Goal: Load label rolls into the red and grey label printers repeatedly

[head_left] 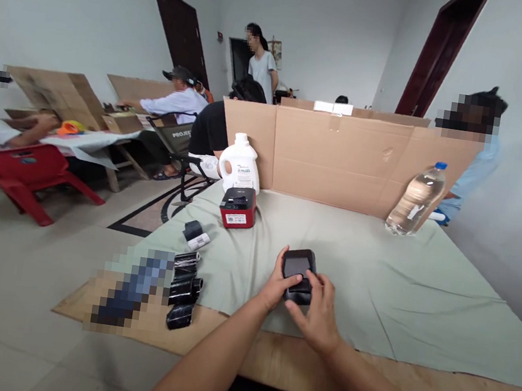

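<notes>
A small dark grey boxy device [297,265] with a lighter grey panel on top sits low over the cloth in front of me. My left hand [278,287] is closed around its left side, the thumb lying across the top. On the right, my right hand [320,310] has its fingers spread, with fingertips touching a black part of the device at the near right. Its thumb is apart, by the device's front edge. My hands partly hide the device, and its exact kind is unclear.
A red and black box-shaped machine [238,208] stands before a white jug [240,163]. Black glossy rolls [184,291] and a dark roll with a white label [195,233] lie left. A water bottle [416,198] stands near the cardboard screen [334,160]. Other people sit around.
</notes>
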Tool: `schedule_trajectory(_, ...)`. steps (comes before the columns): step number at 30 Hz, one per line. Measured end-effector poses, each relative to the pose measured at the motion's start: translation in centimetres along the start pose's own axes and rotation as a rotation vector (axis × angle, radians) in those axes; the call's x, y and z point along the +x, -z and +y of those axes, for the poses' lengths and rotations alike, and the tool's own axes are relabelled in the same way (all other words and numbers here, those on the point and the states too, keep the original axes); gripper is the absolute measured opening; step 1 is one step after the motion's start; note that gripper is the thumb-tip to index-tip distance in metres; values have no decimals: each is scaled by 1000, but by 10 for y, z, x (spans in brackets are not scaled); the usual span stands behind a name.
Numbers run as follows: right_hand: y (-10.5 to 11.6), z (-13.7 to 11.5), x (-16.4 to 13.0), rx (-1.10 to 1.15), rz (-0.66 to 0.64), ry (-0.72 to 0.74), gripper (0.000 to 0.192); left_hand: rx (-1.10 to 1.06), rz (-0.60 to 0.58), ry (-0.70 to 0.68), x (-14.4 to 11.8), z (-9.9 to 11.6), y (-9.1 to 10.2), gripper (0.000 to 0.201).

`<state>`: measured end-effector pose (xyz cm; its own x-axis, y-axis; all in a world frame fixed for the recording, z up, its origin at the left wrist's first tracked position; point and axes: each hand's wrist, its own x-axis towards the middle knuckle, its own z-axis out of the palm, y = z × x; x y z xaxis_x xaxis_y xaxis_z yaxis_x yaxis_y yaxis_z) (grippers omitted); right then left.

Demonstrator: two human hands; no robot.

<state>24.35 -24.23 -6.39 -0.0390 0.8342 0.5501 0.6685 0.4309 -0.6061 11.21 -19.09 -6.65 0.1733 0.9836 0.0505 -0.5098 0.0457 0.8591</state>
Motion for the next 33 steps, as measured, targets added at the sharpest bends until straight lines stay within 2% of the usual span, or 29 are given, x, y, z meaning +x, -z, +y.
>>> schedule_trajectory(4, 2, 18, 19, 353, 52, -246, 70, 38, -31, -25, 6, -2, 5, 101)
schedule_trajectory(7, -4, 31, 25, 530, -87, -368, 81, 110, -74, -16, 8, -8, 6, 102)
schedule_trajectory(10, -11, 40, 21, 626, -161, -366, 83, 146, -110, -13, 9, -13, 10, 91)
schedule_trajectory(12, -11, 45, 19, 650, -165, -353, 85, 78, -144, 16, 12, -15, 14, 83)
schedule_trajectory(15, -7, 51, 19, 691, -186, -385, 86, -26, -177, 143, 16, -13, 19, 80)
schedule_trajectory(18, -4, 54, 22, 735, -195, -426, 85, -23, -168, 232, 20, -9, 22, 82)
schedule_trajectory(24, -3, 53, 21, 767, -175, -453, 82, -27, -194, 245, 20, -5, 24, 73)
schedule_trajectory(33, 10, 65, 24, 940, -308, -396, 81, -7, -213, 264, 22, -8, 27, 72)
